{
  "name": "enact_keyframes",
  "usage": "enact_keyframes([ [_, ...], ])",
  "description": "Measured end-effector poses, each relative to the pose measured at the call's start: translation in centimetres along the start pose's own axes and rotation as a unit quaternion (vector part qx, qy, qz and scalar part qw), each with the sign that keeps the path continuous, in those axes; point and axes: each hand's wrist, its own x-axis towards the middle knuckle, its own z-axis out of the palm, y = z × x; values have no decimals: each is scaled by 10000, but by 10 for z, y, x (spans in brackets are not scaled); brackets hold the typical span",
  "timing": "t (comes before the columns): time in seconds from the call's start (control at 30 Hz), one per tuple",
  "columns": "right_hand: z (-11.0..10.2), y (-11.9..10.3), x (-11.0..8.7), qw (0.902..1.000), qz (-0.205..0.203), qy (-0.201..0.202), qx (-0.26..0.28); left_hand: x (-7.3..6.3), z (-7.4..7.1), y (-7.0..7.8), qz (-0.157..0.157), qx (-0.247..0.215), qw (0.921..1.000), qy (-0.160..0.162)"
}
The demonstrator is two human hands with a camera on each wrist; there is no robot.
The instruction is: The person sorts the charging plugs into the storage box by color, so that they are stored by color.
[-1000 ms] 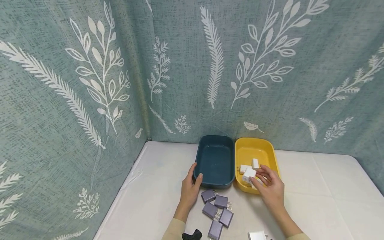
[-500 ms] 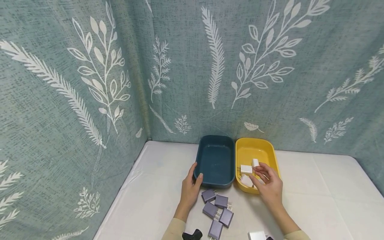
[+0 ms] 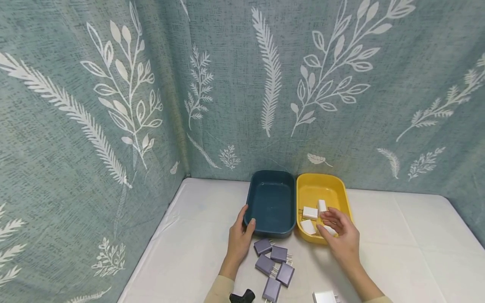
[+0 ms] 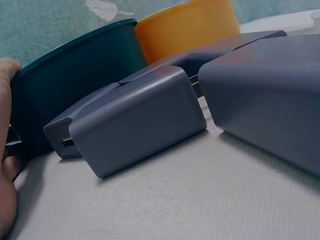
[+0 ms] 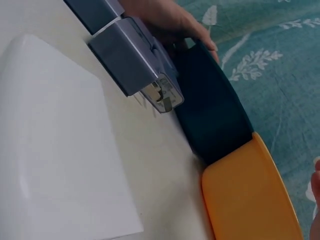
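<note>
In the head view my left hand [image 3: 240, 240] grips the near left corner of the dark blue tray [image 3: 270, 232], thumb along its front wall and fingers on its left side. My right hand [image 3: 342, 237] hovers over the near right part of the yellow tray [image 3: 333, 181], thumb and fingers apart, nothing between them. Several white plug chargers lie inside it. One white charger [image 3: 308, 227] rests in the near left corner, and another white charger [image 3: 329, 230] is partly hidden by my right hand. Fingertips of the right hand barely show at the edge of the right wrist view.
Several purple-grey plug chargers [image 3: 279, 254] lie clustered in front of the blue tray. A white charger [image 3: 324, 297] lies at the front edge of the head view. A small black object [image 3: 243, 296] shows by the left sleeve. A patterned curtain [image 3: 235, 84] stands behind the white table.
My right hand has lowered a white charger into the near left corner of the yellow tray and let it go. The left hand stays at the blue tray.
</note>
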Motion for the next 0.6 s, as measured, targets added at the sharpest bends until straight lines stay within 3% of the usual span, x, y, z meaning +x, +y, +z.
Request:
enact_keyframes([
  [0.03,-1,3,-1,10000,-37,-25,19,1,1,-5,-11,13,10000,-4],
  [0.6,-4,-3,-14,9987,-91,-364,350,1,0,-6,6,48,10000,-23],
])
